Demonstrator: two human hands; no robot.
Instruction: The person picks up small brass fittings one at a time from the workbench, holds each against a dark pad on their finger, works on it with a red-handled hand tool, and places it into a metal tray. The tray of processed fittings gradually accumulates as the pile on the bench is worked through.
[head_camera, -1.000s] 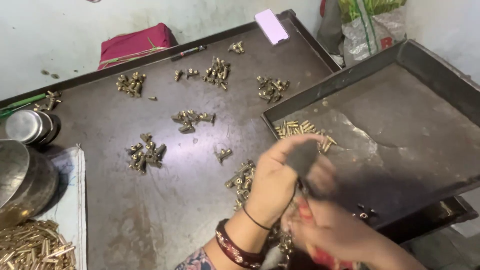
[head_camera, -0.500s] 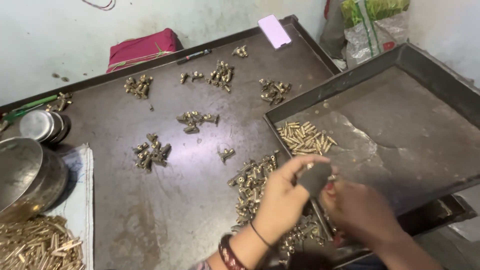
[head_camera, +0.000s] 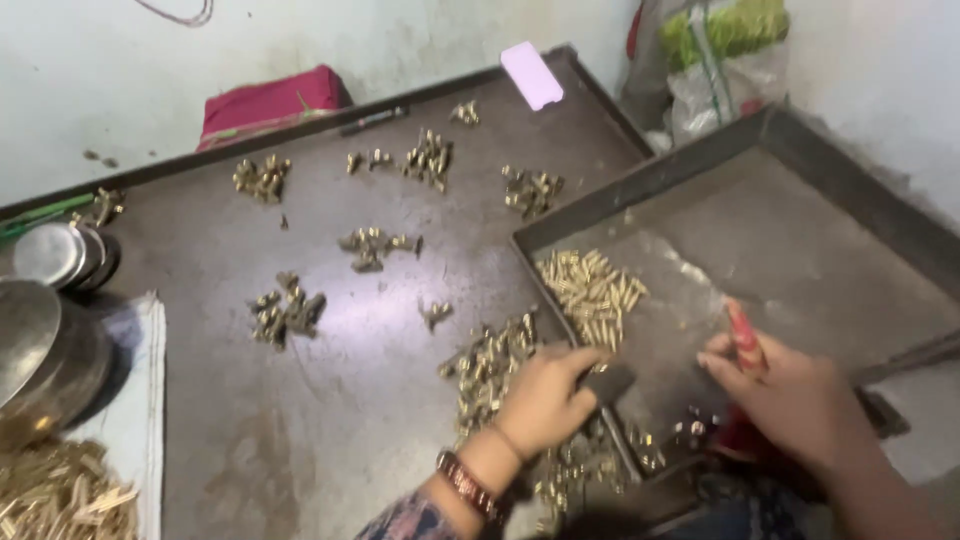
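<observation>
My left hand is closed around a small dark block at the near left corner of a dark metal tray. My right hand rests inside the tray's near edge and holds a red stick-like thing between its fingers. A neat cluster of small brass pieces lies in the tray just beyond my left hand. A loose heap of brass pieces lies on the dark table to the left of that hand, and more are scattered under my wrist.
Several small brass heaps dot the dark table. Steel bowls and lids stand at the left on a white cloth, with brass sticks below. At the back are a red pouch, a pale flat slab and plastic bags.
My two hands have drawn apart: the right one moved right along the tray's near edge, the left stayed at the corner with the dark block. The view shifted slightly.
</observation>
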